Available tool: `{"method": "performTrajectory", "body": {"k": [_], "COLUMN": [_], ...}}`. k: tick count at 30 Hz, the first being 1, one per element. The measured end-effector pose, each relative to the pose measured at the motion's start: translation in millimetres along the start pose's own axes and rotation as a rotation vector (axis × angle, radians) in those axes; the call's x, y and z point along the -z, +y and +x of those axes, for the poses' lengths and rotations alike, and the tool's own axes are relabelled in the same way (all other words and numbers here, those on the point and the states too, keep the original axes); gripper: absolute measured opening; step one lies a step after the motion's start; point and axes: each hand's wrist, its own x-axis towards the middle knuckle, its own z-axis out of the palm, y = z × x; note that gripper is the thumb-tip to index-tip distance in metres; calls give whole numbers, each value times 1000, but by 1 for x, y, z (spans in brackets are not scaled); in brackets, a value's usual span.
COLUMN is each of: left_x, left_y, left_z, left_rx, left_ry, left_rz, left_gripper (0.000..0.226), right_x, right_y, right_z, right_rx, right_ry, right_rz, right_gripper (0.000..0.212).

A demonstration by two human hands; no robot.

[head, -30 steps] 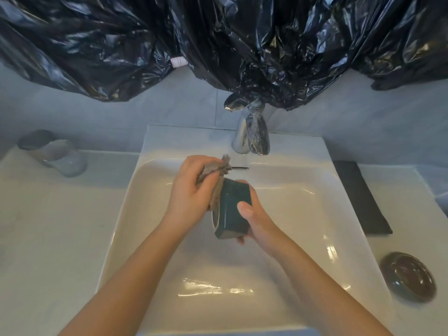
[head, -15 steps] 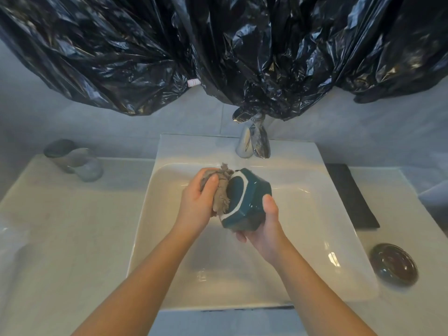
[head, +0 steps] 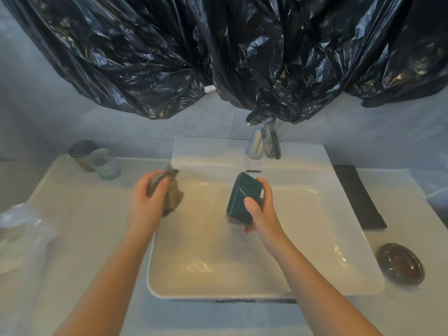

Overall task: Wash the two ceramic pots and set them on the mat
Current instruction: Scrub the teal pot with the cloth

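Glossy teal pot [head: 242, 197] over the white sink [head: 303, 154]
Right hand [head: 260, 214] curls round its angular, faceted sides; left hand [head: 148, 202] clutches a crumpled brown cloth [head: 173, 195], well apart.

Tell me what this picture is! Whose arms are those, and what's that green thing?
No machine here: a person wears a camera on their head, so you look down at their own arms. The right hand holds a green pot over the white sink. The left hand grips a brownish cloth. To the right lie a black mat and a dark round bowl; two glasses stand on the left.
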Motion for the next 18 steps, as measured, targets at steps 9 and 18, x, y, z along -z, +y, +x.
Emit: {"method": "performTrajectory", "body": {"k": [9, 18], "left_x": [53, 49], "left_y": [-82, -122], "left_z": [5, -11], "left_rx": [159, 259], "left_ry": [6, -157], "left_rz": [562, 695], "left_gripper": [32, 52], "right_x": [-15, -13], "right_y": [3, 7], "right_z": [5, -3], "right_rx": [-56, -62], "right_ry": [-77, -150], "right_rz": [-71, -184], "right_gripper": [78, 60]}}
